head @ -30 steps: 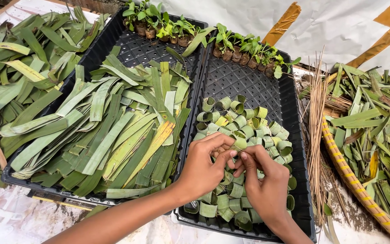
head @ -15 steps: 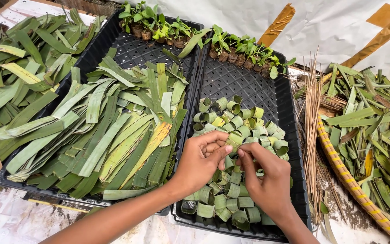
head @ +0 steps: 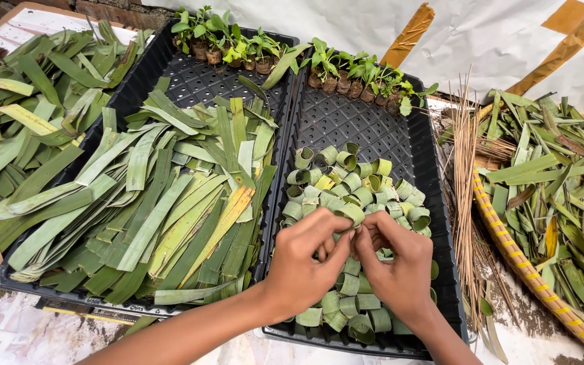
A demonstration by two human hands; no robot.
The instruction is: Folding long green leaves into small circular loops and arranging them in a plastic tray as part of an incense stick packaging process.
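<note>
My left hand [head: 303, 270] and right hand [head: 400, 267] meet fingertip to fingertip over the right tray [head: 441, 203], both pinched on one leaf ring [head: 351, 215] that sits just past my knuckles, at the near edge of the ring pile [head: 356, 186]. The ring lies crosswise between the hands, its opening tipped toward me as far as I can tell; neither hand is clearly nearer. More rings lie under my palms, at the tray's near end. I count two black trays: the left tray [head: 184, 81] holds flat leaf strips [head: 163, 216] lying lengthwise, away from me. Rings run to several dozen, too many to count exactly. Seedlings [head: 346, 71] line the far ends of both trays. Right of the right tray lie thin sticks [head: 468, 169] and a basket [head: 522, 263] of leaves.
</note>
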